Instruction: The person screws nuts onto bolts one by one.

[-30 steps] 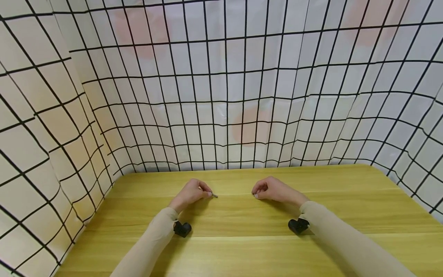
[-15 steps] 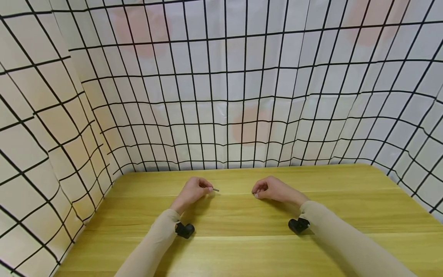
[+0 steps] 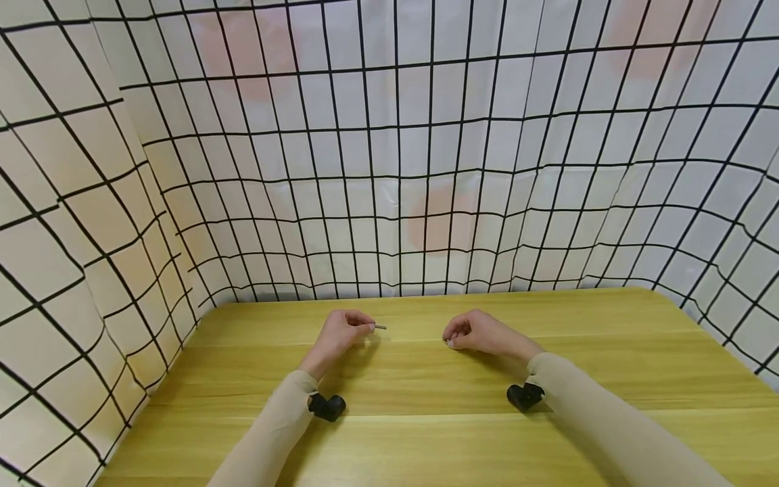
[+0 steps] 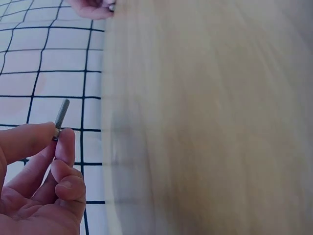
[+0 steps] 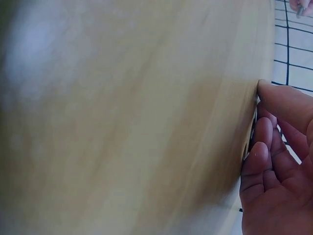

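My left hand (image 3: 342,335) is raised over the left middle of the table, pinching a small threaded metal bolt (image 4: 62,113) at one end between thumb and forefinger. In the head view, the bolt's free shank points right, towards the other hand. My right hand (image 3: 482,333) stays low near the table, its thumb and fingertips closed on a tiny shiny metal piece (image 3: 447,342). That piece is mostly covered by the fingers, too small to identify. In the right wrist view, the fingers (image 5: 258,159) are curled and hide it. A gap separates the two hands.
A yellow wood-grain table (image 3: 420,439) lies under both hands. White sheeting with a black grid (image 3: 389,149) rises behind it and at both sides. Black wrist cameras (image 3: 328,407) are strapped at the beige sleeves (image 3: 615,416).
My left hand has risen slightly and shifted a little right, turning the bolt from slanting downward to nearly level. The right hand has stayed in place.
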